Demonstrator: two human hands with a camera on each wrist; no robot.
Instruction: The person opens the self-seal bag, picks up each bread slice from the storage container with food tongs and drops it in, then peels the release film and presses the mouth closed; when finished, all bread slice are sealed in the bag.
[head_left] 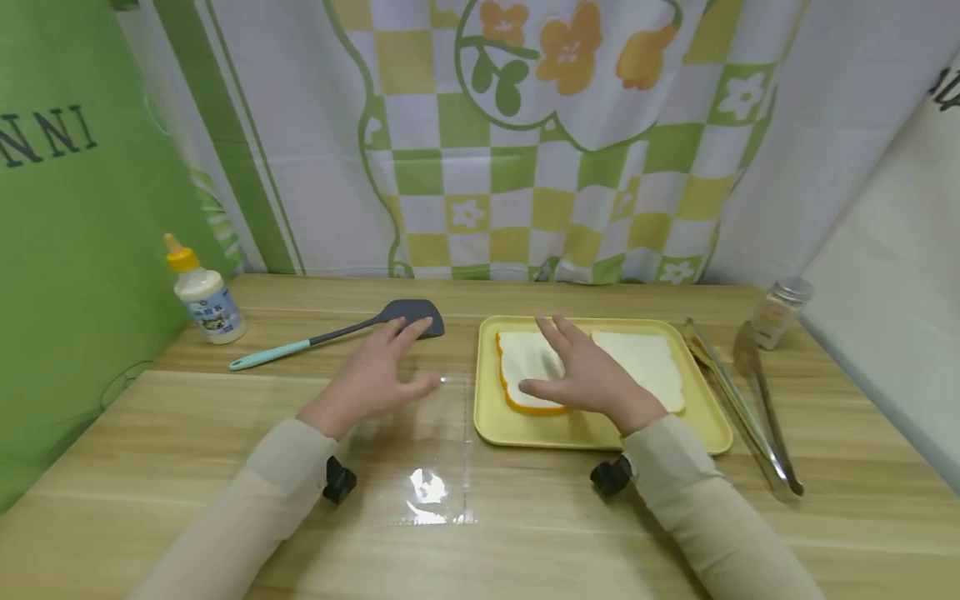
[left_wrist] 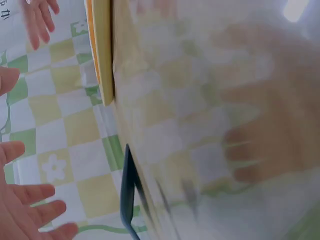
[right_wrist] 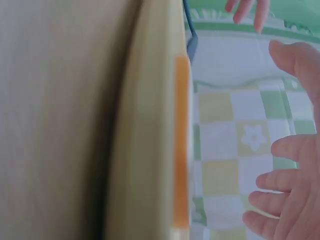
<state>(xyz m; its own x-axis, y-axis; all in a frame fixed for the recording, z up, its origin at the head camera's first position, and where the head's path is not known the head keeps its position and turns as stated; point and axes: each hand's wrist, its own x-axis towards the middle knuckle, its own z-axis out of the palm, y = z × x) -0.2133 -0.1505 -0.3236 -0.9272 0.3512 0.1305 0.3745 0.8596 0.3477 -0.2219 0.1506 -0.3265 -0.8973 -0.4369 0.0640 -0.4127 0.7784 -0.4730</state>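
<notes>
Bread slice with a white face and orange crust (head_left: 523, 358) on the left, second white bread slice (head_left: 651, 362) on the right, both lying flat on a pale-yellow rectangular tray with rounded corners (head_left: 517, 429)! And over that tray comes the action: the right hand (head_left: 588, 371), wide open, thumb and fingers spread, nothing in its grasp, masking part of both slices from the head view. Across the way, the left hand (head_left: 375, 379) matches it, fingers splayed, just as bare of any hold, up above the wood-grain table (head_left: 555, 533). Beneath it, a clear shiny plastic sheet or bag (head_left: 412, 454), can't tell which, lies flat just left of the tray. Past those left fingertips in the head view sits the dark-grey head of a spatula with a mint-green handle (head_left: 345, 332), and the left wrist view shows daylight between them! Far left, a white squeeze bottle with a yellow cap (head_left: 212, 304) stands upright; over right, long metal tongs (head_left: 741, 406) lie spread beside the tray, near a clear silver-lidded jar (head_left: 780, 312).
</notes>
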